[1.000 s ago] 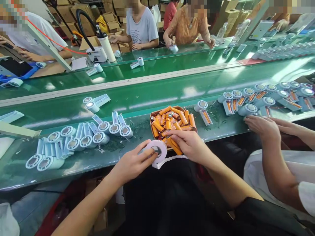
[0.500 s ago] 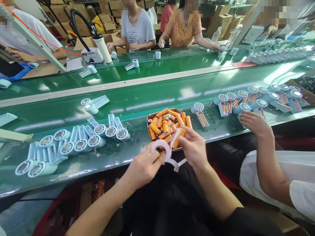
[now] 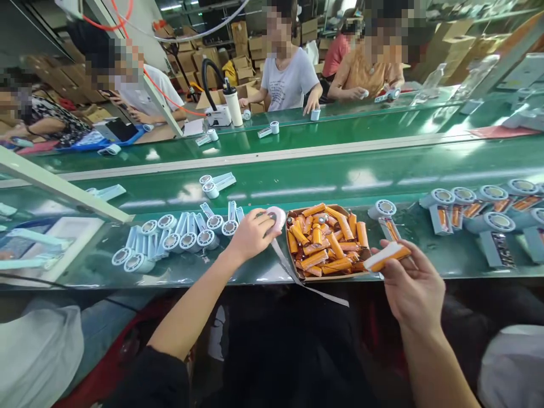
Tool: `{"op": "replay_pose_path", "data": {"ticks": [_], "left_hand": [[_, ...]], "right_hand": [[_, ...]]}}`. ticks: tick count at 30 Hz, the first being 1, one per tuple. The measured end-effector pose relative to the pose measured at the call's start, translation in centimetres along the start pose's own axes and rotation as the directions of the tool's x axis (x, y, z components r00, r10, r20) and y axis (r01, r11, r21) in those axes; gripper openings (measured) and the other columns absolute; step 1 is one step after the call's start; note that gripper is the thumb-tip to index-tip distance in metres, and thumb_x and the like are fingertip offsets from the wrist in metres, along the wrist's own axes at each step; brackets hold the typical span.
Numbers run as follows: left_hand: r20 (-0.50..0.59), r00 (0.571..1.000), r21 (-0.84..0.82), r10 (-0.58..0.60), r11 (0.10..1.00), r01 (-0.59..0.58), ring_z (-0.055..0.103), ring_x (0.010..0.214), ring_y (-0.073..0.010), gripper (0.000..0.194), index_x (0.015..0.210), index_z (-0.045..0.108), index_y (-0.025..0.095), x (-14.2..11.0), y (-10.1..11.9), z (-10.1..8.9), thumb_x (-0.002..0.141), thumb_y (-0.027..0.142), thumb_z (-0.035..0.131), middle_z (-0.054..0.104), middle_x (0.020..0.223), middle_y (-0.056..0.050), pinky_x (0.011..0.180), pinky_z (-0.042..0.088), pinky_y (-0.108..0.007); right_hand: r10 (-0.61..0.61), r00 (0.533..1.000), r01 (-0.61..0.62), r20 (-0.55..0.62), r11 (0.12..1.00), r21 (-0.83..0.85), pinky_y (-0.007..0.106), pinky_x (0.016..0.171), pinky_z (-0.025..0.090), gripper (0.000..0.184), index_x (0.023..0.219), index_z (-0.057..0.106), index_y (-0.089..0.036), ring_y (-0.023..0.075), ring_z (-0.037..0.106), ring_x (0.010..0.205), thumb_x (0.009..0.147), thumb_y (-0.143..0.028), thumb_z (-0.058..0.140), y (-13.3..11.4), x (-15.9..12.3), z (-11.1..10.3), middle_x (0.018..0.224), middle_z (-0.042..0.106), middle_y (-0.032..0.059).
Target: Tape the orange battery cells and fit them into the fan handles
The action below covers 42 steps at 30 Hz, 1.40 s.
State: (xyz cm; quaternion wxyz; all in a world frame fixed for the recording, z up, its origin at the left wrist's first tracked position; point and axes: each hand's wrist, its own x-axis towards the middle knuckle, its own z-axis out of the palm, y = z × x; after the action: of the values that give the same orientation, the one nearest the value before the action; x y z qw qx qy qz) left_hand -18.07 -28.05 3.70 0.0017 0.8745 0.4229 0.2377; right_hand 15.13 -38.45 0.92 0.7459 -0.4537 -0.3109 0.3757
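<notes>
My left hand (image 3: 254, 237) grips a roll of white tape (image 3: 278, 218) just above the table, left of a cardboard box (image 3: 325, 278). From the roll a loose strip of tape (image 3: 326, 296) trails down past the table's front edge. Several orange-wrapped battery packs (image 3: 335, 243) are heaped in the box. Between the thumb and fingers of my right hand (image 3: 415, 286) is another orange battery pack (image 3: 393, 258), with a white strip along its upper side. That hand is at the box's right, over the table's front edge.
Light blue fan-like housings (image 3: 187, 241) stand in a group on the left. More housings (image 3: 495, 222), some with orange packs inside, line the right, and a single one (image 3: 382, 209) is beside the box. Behind runs a green belt (image 3: 289, 181); people sit across it.
My hands have moved apart: the left with the tape roll, the right with the battery pack to the box's right side. The view has shifted left, and the neighbour's hand has left it.
</notes>
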Motion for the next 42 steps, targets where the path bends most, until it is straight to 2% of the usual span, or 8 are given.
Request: {"op": "replay_pose_path", "data": {"ticks": [5, 13, 21, 23, 26, 31, 35, 42], "left_hand": [[0.24, 0.925, -0.143, 0.294, 0.953, -0.266, 0.064, 0.13, -0.0259, 0.037, 0.118, 0.074, 0.018, 4.3, 4.9, 1.5, 0.109, 0.045, 0.05, 0.075, 0.131, -0.012, 0.116, 0.05, -0.041], [0.445, 0.879, -0.119, 0.17, 0.984, -0.13, 0.062, 0.136, -0.0311, 0.066, 0.12, 0.073, 0.019, 5.0, 6.1, 0.9, 0.095, 0.078, 0.056, 0.071, 0.142, -0.012, 0.124, 0.042, -0.045], [0.334, 0.917, -0.191, 0.218, 0.968, -0.16, 0.069, 0.126, -0.0223, 0.066, 0.119, 0.077, 0.025, 8.4, 8.2, -0.3, 0.112, 0.057, 0.021, 0.078, 0.13, -0.005, 0.11, 0.053, -0.036], [0.294, 0.942, -0.213, 0.165, 0.971, -0.104, 0.073, 0.117, -0.0213, 0.056, 0.117, 0.078, 0.025, 8.6, 7.8, -0.3, 0.111, 0.053, 0.029, 0.08, 0.122, -0.004, 0.103, 0.056, -0.033], [0.196, 0.959, -0.002, -0.203, 0.978, 0.207, 0.073, 0.107, -0.0243, 0.043, 0.12, 0.075, 0.024, 6.4, 5.4, -1.0, 0.109, 0.043, 0.038, 0.08, 0.113, -0.007, 0.097, 0.058, -0.036], [0.193, 0.759, 0.608, -0.622, 0.683, 0.405, 0.057, 0.133, -0.0456, 0.052, 0.132, 0.071, 0.016, -0.4, 1.5, -2.2, 0.094, 0.051, 0.064, 0.067, 0.142, -0.022, 0.108, 0.048, -0.059], [0.253, 0.741, 0.706, -0.622, 0.643, 0.298, 0.055, 0.135, -0.0459, 0.044, 0.124, 0.076, 0.017, -1.6, 0.9, -2.4, 0.096, 0.048, 0.061, 0.067, 0.139, -0.024, 0.108, 0.046, -0.058], [0.546, 0.759, 0.489, -0.356, 0.87, 0.056, 0.07, 0.113, -0.0326, 0.056, 0.139, 0.064, 0.031, 4.2, -0.8, -1.7, 0.086, 0.015, 0.066, 0.07, 0.128, -0.014, 0.095, 0.058, -0.045]], "right_hand": [[0.091, 0.995, -0.091, 0.026, 0.996, -0.003, 0.033, 0.078, 0.07, 0.051, 0.113, 0.079, -0.022, 0.0257, 0.083, 0.093, 0.068, -0.031, 0.1, 1.2, -0.7, -1.6, 0.106, 0.085, 0.0099], [0.203, 0.979, -0.202, 0.017, 0.979, -0.039, 0.033, 0.074, 0.07, 0.053, 0.109, 0.079, -0.023, 0.0273, 0.084, 0.088, 0.063, -0.038, 0.102, 1.4, -1.9, -4.9, 0.106, 0.085, 0.0106], [0.286, 0.957, -0.286, 0.051, 0.958, -0.009, 0.043, 0.081, 0.07, 0.054, 0.113, 0.079, -0.024, 0.0311, 0.083, 0.093, 0.066, -0.041, 0.1, 2.9, -3.2, -6.6, 0.11, 0.085, 0.0123], [0.305, 0.951, -0.306, 0.055, 0.952, 0.007, 0.043, 0.082, 0.07, 0.055, 0.112, 0.079, -0.024, 0.0313, 0.083, 0.094, 0.065, -0.041, 0.101, 2.9, -3.1, -7.0, 0.11, 0.085, 0.0123], [0.32, 0.946, -0.321, 0.044, 0.947, 0.017, 0.041, 0.081, 0.07, 0.056, 0.112, 0.079, -0.024, 0.0315, 0.083, 0.095, 0.064, -0.041, 0.101, 2.5, -2.6, -7.7, 0.11, 0.085, 0.0117], [0.285, 0.958, -0.285, 0.039, 0.958, -0.016, 0.04, 0.082, 0.069, 0.055, 0.112, 0.08, -0.024, 0.0299, 0.083, 0.093, 0.065, -0.04, 0.101, 1.3, -1.4, -8.9, 0.11, 0.085, 0.0118], [0.244, 0.967, -0.241, 0.076, 0.97, -0.041, 0.04, 0.079, 0.071, 0.054, 0.112, 0.08, -0.023, 0.031, 0.083, 0.093, 0.065, -0.04, 0.101, 0.6, -1.0, -9.1, 0.108, 0.085, 0.0125], [0.152, 0.987, -0.15, 0.047, 0.987, -0.049, 0.039, 0.075, 0.071, 0.051, 0.109, 0.08, -0.025, 0.0302, 0.084, 0.086, 0.066, -0.039, 0.101, -0.4, -1.1, -6.8, 0.105, 0.085, 0.0113]]}}
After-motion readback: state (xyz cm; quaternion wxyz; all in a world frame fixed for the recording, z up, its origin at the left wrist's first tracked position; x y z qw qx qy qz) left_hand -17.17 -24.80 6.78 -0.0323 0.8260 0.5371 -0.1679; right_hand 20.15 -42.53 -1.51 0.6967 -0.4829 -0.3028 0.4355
